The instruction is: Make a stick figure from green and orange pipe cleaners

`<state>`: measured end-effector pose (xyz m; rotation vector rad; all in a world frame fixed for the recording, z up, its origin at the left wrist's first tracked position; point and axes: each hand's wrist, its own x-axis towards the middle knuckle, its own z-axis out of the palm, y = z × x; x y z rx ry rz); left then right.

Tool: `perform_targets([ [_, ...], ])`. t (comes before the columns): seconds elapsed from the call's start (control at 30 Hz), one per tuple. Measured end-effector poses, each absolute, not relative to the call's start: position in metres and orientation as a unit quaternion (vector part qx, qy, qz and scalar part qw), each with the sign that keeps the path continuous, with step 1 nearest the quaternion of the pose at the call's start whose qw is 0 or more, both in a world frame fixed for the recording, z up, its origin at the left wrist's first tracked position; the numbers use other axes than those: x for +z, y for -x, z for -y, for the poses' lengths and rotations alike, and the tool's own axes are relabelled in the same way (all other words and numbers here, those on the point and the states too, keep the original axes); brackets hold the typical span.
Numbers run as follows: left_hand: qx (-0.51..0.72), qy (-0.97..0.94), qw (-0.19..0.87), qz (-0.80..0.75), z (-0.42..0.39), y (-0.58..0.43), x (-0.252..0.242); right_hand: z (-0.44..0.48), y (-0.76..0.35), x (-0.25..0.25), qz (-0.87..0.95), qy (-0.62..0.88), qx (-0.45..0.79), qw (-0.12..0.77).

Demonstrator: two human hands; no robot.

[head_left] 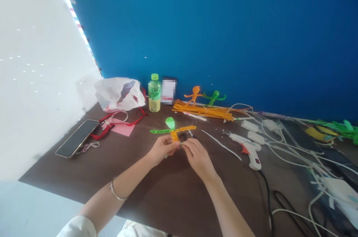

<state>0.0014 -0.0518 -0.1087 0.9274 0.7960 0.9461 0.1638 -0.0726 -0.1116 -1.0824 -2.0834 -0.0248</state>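
Phone (77,138): lies flat well left of the left hand, apparently parked clear of the work.
Bottle (154,97): upright beyond the left hand, by the wall, beside a bag (119,93).
Left hand (162,149): thumb and fingertips pinch the figure's orange trunk, probably to steady it.
Figure (172,130): held between both hands just above the bench (167,196), green head pointing away.
Right hand (198,156): fingertips pressed together on the figure's lower end, touching the left fingers.
Stems (203,111): orange bundle beyond the right hand.
Glue gun (250,151): on its side near the right hand, seemingly kept handy.
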Motion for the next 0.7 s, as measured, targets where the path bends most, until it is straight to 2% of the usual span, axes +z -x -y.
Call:
perform_targets([
  [0.13, 0.45, -0.344, 0.756, -0.329, 0.0536, -0.003, -0.1079, 0.0769, -0.1662, -0.111, 0.854, 0.376, -0.157, 0.324],
  [0.37, 0.435, -0.227, 0.816, -0.306, 0.0539, -0.0019, -0.1087, 0.0758, -0.1666, -0.1057, 0.868, 0.301, -0.263, 0.294],
  [0.53, 0.409, -0.174, 0.848, -0.29, 0.054, -0.001, -0.1079, 0.0741, -0.1662, -0.107, 0.87, 0.294, -0.26, 0.3],
  [0.7, 0.444, -0.229, 0.806, -0.317, 0.054, -0.002, -0.1057, 0.0736, -0.1667, -0.1079, 0.867, 0.313, -0.222, 0.318],
])
